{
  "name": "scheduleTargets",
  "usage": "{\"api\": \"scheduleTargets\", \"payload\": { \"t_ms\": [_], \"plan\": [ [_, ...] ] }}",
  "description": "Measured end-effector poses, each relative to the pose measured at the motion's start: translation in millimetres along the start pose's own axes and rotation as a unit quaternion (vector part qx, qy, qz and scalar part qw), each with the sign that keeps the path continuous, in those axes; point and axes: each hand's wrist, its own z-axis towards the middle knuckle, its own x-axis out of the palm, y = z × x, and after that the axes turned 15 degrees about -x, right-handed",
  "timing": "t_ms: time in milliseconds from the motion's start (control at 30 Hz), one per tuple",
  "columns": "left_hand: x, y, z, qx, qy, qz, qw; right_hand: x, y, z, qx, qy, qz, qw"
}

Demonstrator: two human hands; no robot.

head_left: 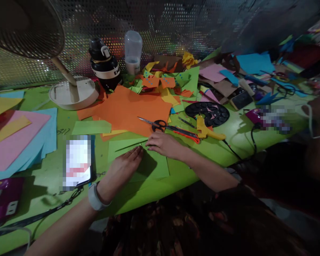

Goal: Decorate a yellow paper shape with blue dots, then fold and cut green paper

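My left hand (124,165), with a pale band on its wrist, lies flat on a sheet of green paper (160,169), fingers together and stretched out. A raised or folded edge of the paper shows just beyond its fingertips. My right hand (166,145) rests at the paper's upper right part, its fingers loosely bent and slightly apart, pointing toward the left hand. Nothing shows between them. Just beyond the right hand lie scissors (159,125) with black handles and an orange-and-black utility knife (185,133). A large orange paper sheet (133,106) spreads behind the green one.
A lit phone (78,160) lies to the left, near stacked coloured paper (21,135). A fan (73,92), a black bottle (106,65) and a clear bottle (133,51) stand behind. Rightward are a yellow glue gun (208,131), a black palette (218,115) and paper scraps (213,73).
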Motion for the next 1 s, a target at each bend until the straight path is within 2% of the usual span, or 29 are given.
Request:
{"api": "scheduleTargets", "payload": {
  "t_ms": [233,600,800,1000],
  "plan": [
    [0.3,4.4,1.7,0.034,-0.008,0.007,0.999,-2.9,2.3,-0.9,-0.03,0.016,-0.033,0.999],
    [14.0,11.3,-3.7,0.042,-0.059,0.009,0.997,0.3,3.7,-0.5,-0.038,-0.023,-0.04,0.998],
    [18.3,10.2,-4.2,0.013,-0.092,-0.001,0.996,7.2,3.8,1.4,-0.041,-0.018,-0.096,0.994],
    [6.0,-1.0,-5.8,-0.035,-0.065,0.058,0.996,12.4,1.2,0.0,-0.039,-0.028,-0.099,0.994]
  ]
}}
